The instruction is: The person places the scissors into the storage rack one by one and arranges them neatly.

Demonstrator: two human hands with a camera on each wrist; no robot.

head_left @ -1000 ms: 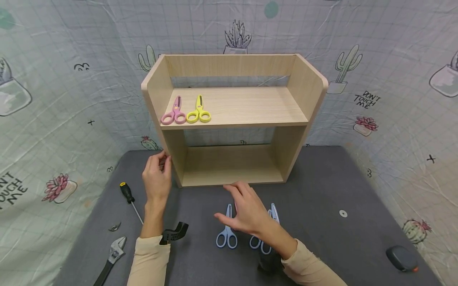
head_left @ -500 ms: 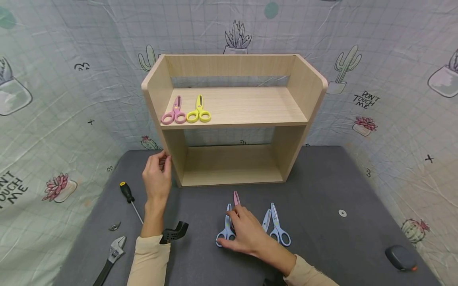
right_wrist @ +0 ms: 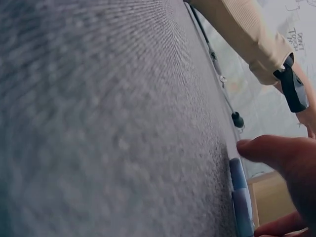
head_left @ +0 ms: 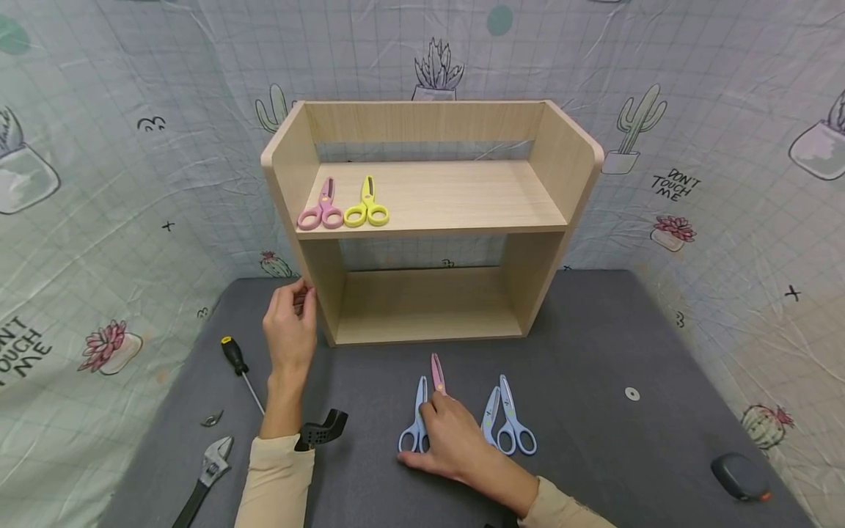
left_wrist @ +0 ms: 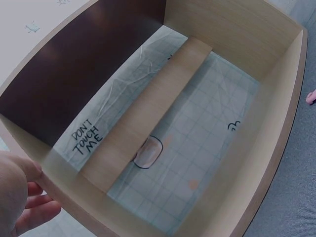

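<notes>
Scissors, pink-bladed (head_left: 436, 372), lie on the grey table (head_left: 594, 352) under the right hand (head_left: 449, 440), fingers curling onto the handles; light, stiff, best lifted by the loops. Left hand (head_left: 288, 323) grips the wooden shelf (head_left: 429, 194). Left wrist view: fingers (left_wrist: 34, 210) hook the shelf's edge. Right wrist view: thumb (right_wrist: 264, 150) beside a blue handle (right_wrist: 240, 197).

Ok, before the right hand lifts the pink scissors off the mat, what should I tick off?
1. Right hand on pink scissors: ok, covers the handles.
2. Grip closed round the handles: cannot tell, fingers hidden.
3. Neighbours apart: not ok, blue scissors lie right beside, partly under the hand.
4. Left hand steadies shelf: ok, fingers on its left panel edge.
5. Room on the top board: ok, bare to the right of yellow scissors.
</notes>
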